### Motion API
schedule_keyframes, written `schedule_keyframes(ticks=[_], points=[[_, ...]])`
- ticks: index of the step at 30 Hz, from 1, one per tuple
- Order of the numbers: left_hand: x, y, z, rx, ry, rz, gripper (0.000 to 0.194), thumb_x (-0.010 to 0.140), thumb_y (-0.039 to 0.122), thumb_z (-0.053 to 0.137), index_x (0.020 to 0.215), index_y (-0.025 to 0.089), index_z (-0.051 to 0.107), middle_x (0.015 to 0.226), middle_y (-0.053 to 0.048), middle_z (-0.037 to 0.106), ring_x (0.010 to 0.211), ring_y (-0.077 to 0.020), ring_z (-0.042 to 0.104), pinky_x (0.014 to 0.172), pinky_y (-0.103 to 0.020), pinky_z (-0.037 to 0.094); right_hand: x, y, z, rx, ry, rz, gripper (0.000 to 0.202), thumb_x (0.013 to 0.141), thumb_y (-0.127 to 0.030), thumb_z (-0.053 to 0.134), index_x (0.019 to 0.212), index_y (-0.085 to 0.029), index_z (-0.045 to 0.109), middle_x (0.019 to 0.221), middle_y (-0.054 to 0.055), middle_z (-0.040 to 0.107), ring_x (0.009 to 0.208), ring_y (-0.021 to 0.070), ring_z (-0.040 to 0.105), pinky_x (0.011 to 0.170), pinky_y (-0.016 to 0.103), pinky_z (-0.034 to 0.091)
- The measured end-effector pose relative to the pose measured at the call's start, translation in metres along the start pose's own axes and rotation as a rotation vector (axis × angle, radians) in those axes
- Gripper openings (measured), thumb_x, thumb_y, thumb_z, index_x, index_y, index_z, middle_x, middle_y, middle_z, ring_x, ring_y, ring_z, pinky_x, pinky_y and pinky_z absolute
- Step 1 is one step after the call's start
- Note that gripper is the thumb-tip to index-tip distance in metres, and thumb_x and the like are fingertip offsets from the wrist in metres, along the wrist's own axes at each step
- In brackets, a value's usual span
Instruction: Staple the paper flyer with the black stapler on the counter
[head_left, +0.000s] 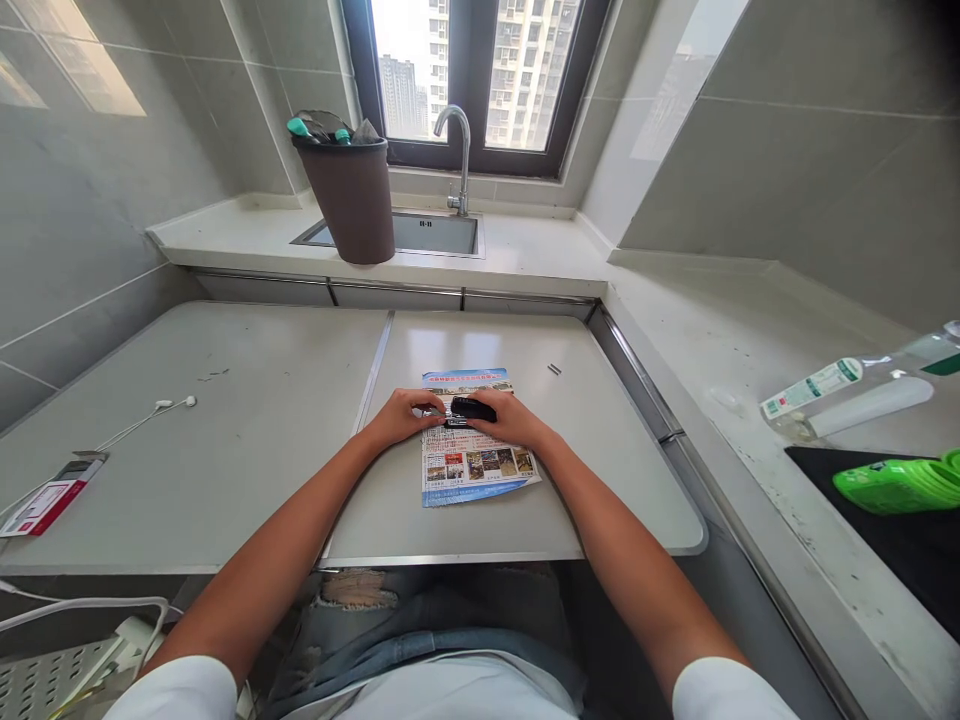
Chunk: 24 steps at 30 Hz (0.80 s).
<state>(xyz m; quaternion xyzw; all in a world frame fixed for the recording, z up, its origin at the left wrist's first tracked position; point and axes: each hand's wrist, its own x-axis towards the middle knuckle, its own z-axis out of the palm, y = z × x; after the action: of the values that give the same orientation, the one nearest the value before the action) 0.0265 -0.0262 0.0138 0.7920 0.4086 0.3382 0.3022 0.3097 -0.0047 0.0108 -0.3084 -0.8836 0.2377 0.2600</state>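
A printed colour leaflet (pixel 480 467) lies on the folding table, below both hands. Over its upper part is a small black stapler (pixel 471 409). My right hand (pixel 511 416) is closed on the stapler's right end. My left hand (pixel 405 416) is at the stapler's left end, over the leaflet's left edge, its thumb and fingers pinched together; whatever is between them is too small to name. Two short strips of staples (pixel 554 369) lie on the table, beyond and to the right of my right hand.
White earphones (pixel 190 401) and a red-and-white card (pixel 52 498) lie at the table's left. A brown bin (pixel 349 200) stands by the sink (pixel 435 234). A clear bottle (pixel 840 385) and a green item (pixel 896 487) are on the right counter.
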Motion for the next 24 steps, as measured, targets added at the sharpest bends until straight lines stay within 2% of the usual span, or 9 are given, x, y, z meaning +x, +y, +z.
schedule_keyframes(ticks=[5, 10, 15, 24], points=[[0.0002, 0.0013, -0.0016, 0.035, -0.029, 0.011, 0.021, 0.088, 0.042, 0.076, 0.095, 0.022, 0.079, 0.097, -0.003, 0.080, 0.085, -0.0194, 0.071, 0.082, -0.031, 0.057, 0.0007, -0.0007, -0.0004, -0.001, -0.001, -0.002, 0.028, 0.094, -0.032, 0.073, 0.120, -0.022, 0.070, 0.106, 0.007, 0.075, 0.095, 0.0244, 0.067, 0.084, 0.036, 0.051], [0.0008, 0.0036, -0.0028, 0.000, 0.005, 0.031, 0.018, 0.089, 0.039, 0.076, 0.094, 0.023, 0.080, 0.098, -0.003, 0.080, 0.091, -0.0204, 0.072, 0.086, -0.031, 0.056, 0.0004, 0.0005, -0.0007, -0.012, -0.005, -0.014, 0.027, 0.095, -0.032, 0.072, 0.120, -0.023, 0.069, 0.106, 0.007, 0.075, 0.096, 0.0248, 0.066, 0.083, 0.035, 0.051], [0.0014, 0.0043, -0.0032, 0.050, -0.003, 0.035, 0.015, 0.089, 0.037, 0.077, 0.095, 0.023, 0.079, 0.097, -0.002, 0.079, 0.088, -0.0196, 0.071, 0.086, -0.032, 0.056, -0.0003, 0.0014, -0.0009, -0.004, -0.002, -0.017, 0.028, 0.095, -0.032, 0.072, 0.120, -0.022, 0.068, 0.106, 0.007, 0.074, 0.095, 0.0242, 0.065, 0.084, 0.035, 0.050], [0.0018, 0.0026, -0.0030, 0.070, -0.075, 0.111, 0.019, 0.094, 0.039, 0.071, 0.094, 0.022, 0.079, 0.102, -0.006, 0.078, 0.091, -0.0212, 0.073, 0.088, -0.033, 0.056, -0.0004, 0.0014, -0.0004, -0.008, -0.003, -0.022, 0.028, 0.095, -0.032, 0.072, 0.121, -0.021, 0.068, 0.108, 0.007, 0.074, 0.095, 0.0238, 0.066, 0.085, 0.035, 0.050]])
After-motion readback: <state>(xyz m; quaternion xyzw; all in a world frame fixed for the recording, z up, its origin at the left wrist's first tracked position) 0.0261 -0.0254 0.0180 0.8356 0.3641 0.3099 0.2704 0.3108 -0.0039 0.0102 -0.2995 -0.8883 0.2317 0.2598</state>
